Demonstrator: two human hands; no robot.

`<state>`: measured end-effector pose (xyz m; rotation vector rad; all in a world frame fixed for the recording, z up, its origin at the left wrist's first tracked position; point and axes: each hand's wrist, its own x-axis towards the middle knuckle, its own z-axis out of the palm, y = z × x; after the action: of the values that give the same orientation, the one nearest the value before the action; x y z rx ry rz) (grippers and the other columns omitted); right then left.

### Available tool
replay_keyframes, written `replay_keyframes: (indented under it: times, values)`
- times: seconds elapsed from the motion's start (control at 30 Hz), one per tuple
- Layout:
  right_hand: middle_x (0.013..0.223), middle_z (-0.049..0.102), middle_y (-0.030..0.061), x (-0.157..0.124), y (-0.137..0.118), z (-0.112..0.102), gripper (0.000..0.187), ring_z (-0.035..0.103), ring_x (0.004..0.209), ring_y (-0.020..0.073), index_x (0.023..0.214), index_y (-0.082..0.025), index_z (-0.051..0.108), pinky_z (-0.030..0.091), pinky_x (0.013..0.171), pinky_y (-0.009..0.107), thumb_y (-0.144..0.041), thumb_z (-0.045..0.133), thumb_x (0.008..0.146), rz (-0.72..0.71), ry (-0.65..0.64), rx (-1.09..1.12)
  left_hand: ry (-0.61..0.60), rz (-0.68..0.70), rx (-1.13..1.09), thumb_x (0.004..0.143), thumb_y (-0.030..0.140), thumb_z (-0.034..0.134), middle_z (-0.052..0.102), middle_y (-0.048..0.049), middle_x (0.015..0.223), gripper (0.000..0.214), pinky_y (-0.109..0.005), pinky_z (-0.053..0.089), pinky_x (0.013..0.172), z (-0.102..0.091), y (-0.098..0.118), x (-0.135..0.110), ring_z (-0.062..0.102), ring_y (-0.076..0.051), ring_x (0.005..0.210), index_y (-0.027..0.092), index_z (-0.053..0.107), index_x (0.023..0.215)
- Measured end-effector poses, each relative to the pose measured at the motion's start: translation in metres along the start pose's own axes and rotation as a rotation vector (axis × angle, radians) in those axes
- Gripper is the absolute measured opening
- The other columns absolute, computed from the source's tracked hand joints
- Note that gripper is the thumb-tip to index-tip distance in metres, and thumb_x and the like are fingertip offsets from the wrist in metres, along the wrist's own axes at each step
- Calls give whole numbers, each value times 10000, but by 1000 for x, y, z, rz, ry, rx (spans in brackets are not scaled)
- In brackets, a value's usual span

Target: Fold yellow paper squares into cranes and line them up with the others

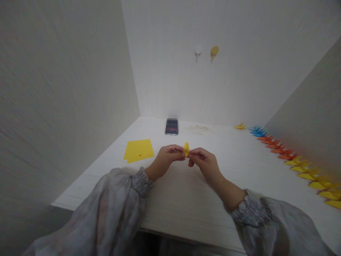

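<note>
A small folded yellow paper piece is held above the white table, pinched from both sides. My left hand grips it from the left with thumb and fingers closed; a ring shows on one finger. My right hand pinches its right edge with closed fingertips. Both wrists come out of loose grey sleeves. A flat sheet of yellow paper lies on the table to the left of my left hand.
A dark phone lies near the back wall. A row of folded paper pieces, blue, then orange, then yellow, runs along the right wall, with one yellow piece at its far end. Two hooks hang on the back wall.
</note>
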<state>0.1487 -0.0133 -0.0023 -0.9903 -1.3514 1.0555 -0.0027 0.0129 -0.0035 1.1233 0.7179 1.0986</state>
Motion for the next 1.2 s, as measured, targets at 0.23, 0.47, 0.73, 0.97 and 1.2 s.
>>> replay_keyframes:
  times: [0.23,0.47,0.73,0.97,1.2]
  values:
    - [518,600,-28,0,3,-1,70,561,503,120,745,-188,587,449,576,283,-223,574,685,-35,-37,103,-36,21,-17,576,151,675,630,2,662,134,-274,469,685,2,3,-1,581,-98,614,135,624,699]
    - [546,584,-27,-1,5,-1,60,539,503,114,727,-198,589,447,573,285,-237,568,685,-19,-45,142,-106,32,-8,594,172,659,613,-7,684,112,-301,464,730,3,10,-5,574,-116,676,135,633,696]
    - [616,598,-17,0,2,-1,65,558,567,109,725,-190,579,451,586,267,-247,588,696,-37,-118,143,-49,177,151,559,171,707,590,6,697,138,-228,428,676,-1,7,-2,546,-86,681,130,610,647]
    - [617,549,-55,0,-2,2,187,540,518,93,774,-206,477,450,524,250,-247,627,670,-18,-68,153,-34,108,121,549,198,715,606,1,665,225,-266,437,664,3,6,-3,566,-95,628,117,570,701]
    - [652,550,-72,1,0,2,318,525,476,81,862,-230,401,422,464,220,-182,633,650,2,-119,284,-87,93,19,547,139,706,610,23,645,290,-233,455,604,2,6,-4,579,-87,585,138,468,715]
